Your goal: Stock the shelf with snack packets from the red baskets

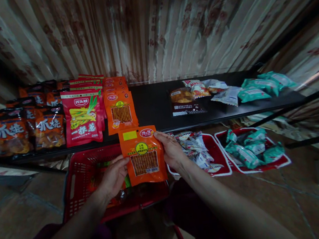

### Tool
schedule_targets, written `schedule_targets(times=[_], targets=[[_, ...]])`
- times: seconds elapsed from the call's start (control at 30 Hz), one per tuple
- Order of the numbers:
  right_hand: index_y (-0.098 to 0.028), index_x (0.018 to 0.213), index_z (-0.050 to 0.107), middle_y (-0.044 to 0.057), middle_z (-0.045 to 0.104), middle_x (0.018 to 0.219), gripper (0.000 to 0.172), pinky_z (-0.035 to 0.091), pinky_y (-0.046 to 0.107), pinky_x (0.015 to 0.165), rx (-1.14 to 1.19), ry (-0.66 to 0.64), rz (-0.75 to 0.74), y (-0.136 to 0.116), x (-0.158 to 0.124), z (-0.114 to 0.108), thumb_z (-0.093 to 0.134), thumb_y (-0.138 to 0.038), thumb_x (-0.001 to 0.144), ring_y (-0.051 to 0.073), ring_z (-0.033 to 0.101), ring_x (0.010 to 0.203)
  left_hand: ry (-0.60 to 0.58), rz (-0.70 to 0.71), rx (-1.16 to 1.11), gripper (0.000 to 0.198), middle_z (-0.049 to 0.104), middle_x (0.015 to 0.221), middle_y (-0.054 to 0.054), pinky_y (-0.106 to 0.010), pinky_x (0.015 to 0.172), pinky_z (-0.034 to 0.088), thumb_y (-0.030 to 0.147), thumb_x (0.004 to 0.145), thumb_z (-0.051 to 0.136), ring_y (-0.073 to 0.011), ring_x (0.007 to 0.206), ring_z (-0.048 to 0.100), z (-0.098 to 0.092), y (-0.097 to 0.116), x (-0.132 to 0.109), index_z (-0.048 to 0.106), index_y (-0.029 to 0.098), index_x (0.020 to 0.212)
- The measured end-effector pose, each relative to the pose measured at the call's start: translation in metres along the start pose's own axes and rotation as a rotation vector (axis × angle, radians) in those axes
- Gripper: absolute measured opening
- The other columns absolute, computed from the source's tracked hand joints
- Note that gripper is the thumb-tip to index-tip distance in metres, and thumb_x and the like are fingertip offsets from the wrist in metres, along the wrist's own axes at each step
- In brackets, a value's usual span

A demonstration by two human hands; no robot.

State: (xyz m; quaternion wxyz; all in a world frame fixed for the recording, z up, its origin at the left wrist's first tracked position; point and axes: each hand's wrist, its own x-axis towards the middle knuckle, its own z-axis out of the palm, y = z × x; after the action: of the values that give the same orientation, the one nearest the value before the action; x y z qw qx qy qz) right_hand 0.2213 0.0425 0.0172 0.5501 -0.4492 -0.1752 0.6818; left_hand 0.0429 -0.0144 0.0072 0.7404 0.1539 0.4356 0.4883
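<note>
Between my two hands is an orange snack bag (pixel 143 157) with a clear window showing brown sticks, held upright in front of the shelf edge. My left hand (pixel 114 177) pinches its left side, and my right hand (pixel 169 147) grips its upper right side. Just behind it, a row of matching orange snack bags (pixel 120 111) stands on the black shelf (pixel 153 108). Left of that row are pink-red snack bags (pixel 82 116) with a green onion picture. Below my left hand sits a red basket (pixel 76 186) with dark packets in it, partly hidden by my hands and the bag.
Black-and-orange bags (pixel 48 129) stand at the shelf's left end. Farther right lie a brown packet (pixel 183 99), white packets (pixel 224 95) and teal packets (pixel 255 92). Underneath are a basket of white packets (pixel 228 167) and another basket of teal packets (pixel 285 161). A patterned curtain (pixel 141 31) hangs behind.
</note>
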Motion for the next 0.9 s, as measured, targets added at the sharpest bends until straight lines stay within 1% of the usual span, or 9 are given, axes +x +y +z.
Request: schedule_targets(times=[0.07, 0.2, 0.33, 0.43, 0.53, 0.63, 0.73, 0.9], targets=[[-0.019, 0.070, 0.067, -0.001, 0.073, 0.068, 0.020, 0.056, 0.029, 0.063, 0.007, -0.003, -0.006, 0.000, 0.002, -0.001, 0.080, -0.020, 0.055, 0.016, 0.066, 0.060, 0.015, -0.004, 0.018, 0.019, 0.073, 0.077, -0.006, -0.028, 0.068, 0.052, 0.014, 0.065, 0.070, -0.0175, 0.069, 0.068, 0.001, -0.001, 0.000, 0.068, 0.013, 0.083], [-0.019, 0.071, 0.067, 0.000, 0.073, 0.070, 0.018, 0.055, 0.029, 0.064, -0.009, -0.024, 0.001, 0.000, 0.003, 0.000, 0.079, -0.021, 0.058, 0.016, 0.066, 0.060, 0.048, 0.006, 0.011, 0.016, 0.074, 0.079, -0.006, -0.028, 0.073, 0.053, 0.013, 0.064, 0.072, -0.0170, 0.073, 0.068, 0.002, 0.000, -0.001, 0.068, 0.012, 0.080], [-0.020, 0.071, 0.067, -0.002, 0.073, 0.069, 0.020, 0.054, 0.028, 0.066, -0.015, -0.050, -0.001, -0.002, 0.001, 0.001, 0.081, -0.023, 0.057, 0.015, 0.066, 0.062, 0.066, 0.017, 0.039, 0.021, 0.074, 0.081, -0.008, -0.030, 0.074, 0.053, 0.017, 0.063, 0.075, -0.0204, 0.079, 0.069, 0.002, 0.001, -0.002, 0.068, 0.012, 0.082], [-0.020, 0.069, 0.068, -0.002, 0.072, 0.068, 0.021, 0.052, 0.026, 0.067, -0.041, -0.076, -0.011, -0.004, -0.002, 0.001, 0.082, -0.028, 0.056, 0.013, 0.065, 0.062, 0.066, 0.026, 0.048, 0.025, 0.074, 0.083, -0.009, -0.032, 0.075, 0.053, 0.021, 0.062, 0.075, -0.0228, 0.082, 0.069, 0.001, 0.004, -0.003, 0.067, 0.012, 0.084], [-0.020, 0.073, 0.070, -0.001, 0.073, 0.071, 0.024, 0.050, 0.023, 0.065, -0.086, -0.137, 0.017, -0.004, -0.008, 0.000, 0.082, -0.033, 0.057, 0.012, 0.065, 0.063, 0.076, 0.049, 0.018, 0.023, 0.074, 0.086, -0.008, -0.033, 0.079, 0.053, 0.018, 0.064, 0.073, -0.0226, 0.086, 0.069, 0.000, 0.010, -0.002, 0.066, 0.013, 0.086], [-0.020, 0.075, 0.072, -0.002, 0.072, 0.067, 0.030, 0.050, 0.023, 0.064, -0.124, -0.176, 0.060, -0.004, -0.013, 0.000, 0.084, -0.034, 0.052, 0.011, 0.063, 0.060, 0.082, 0.090, -0.035, 0.020, 0.074, 0.087, -0.006, -0.034, 0.079, 0.054, 0.014, 0.067, 0.068, -0.0218, 0.085, 0.069, -0.002, 0.015, 0.001, 0.065, 0.014, 0.087], [-0.020, 0.073, 0.073, -0.003, 0.071, 0.063, 0.032, 0.049, 0.023, 0.061, -0.128, -0.165, 0.070, -0.004, -0.015, 0.001, 0.086, -0.031, 0.046, 0.010, 0.062, 0.057, 0.064, 0.107, -0.050, 0.017, 0.074, 0.083, -0.005, -0.035, 0.077, 0.055, 0.013, 0.070, 0.065, -0.0216, 0.081, 0.069, -0.004, 0.017, 0.003, 0.064, 0.014, 0.087], [-0.019, 0.066, 0.072, -0.003, 0.071, 0.062, 0.028, 0.049, 0.022, 0.058, -0.134, -0.115, 0.072, -0.003, -0.012, 0.001, 0.086, -0.028, 0.044, 0.010, 0.061, 0.055, 0.033, 0.099, -0.029, 0.018, 0.074, 0.084, -0.005, -0.034, 0.078, 0.055, 0.014, 0.071, 0.064, -0.0220, 0.085, 0.069, -0.007, 0.015, 0.006, 0.064, 0.014, 0.089]])
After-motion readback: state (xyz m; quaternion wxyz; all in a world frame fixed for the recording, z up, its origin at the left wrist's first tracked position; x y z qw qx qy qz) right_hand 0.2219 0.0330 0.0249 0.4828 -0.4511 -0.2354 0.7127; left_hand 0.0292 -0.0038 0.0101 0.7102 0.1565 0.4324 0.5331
